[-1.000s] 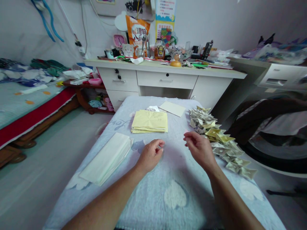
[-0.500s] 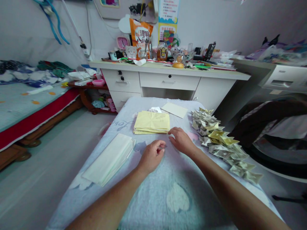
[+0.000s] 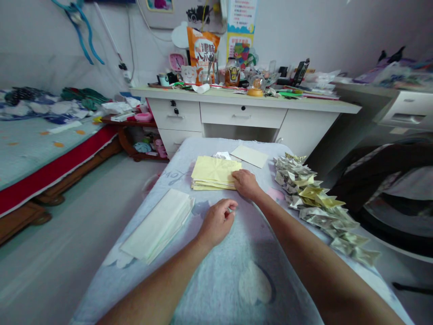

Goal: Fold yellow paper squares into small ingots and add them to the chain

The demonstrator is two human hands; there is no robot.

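A stack of yellow paper sheets (image 3: 214, 169) lies on the cloth-covered table, creases showing on its top sheet. My right hand (image 3: 246, 184) is at the stack's right front corner, fingertips over the top sheet and closed on the paper's edge; its thumb is mostly hidden. Nearer to me, my left hand (image 3: 218, 221) hovers low over the cloth, fingers loosely curled, thumb and forefinger apart, nothing visible between them. To its left rests a long folded stack of white paper (image 3: 158, 225). Folded paper pieces (image 3: 313, 196) with pointed ends stand in rows to the right.
Behind the yellow stack lie a pale card (image 3: 249, 156) and a crumpled white tissue (image 3: 222, 155). A white desk (image 3: 243, 113) crowded with jars, a snack bag and papers stands beyond the table. A bed (image 3: 54, 149) is on the left, a washing machine (image 3: 406, 113) on the right.
My right hand has moved slightly left and onto the corner of the yellow stack. My left hand stays almost in place, its thumb and forefinger now farther apart. The view has shifted slightly.
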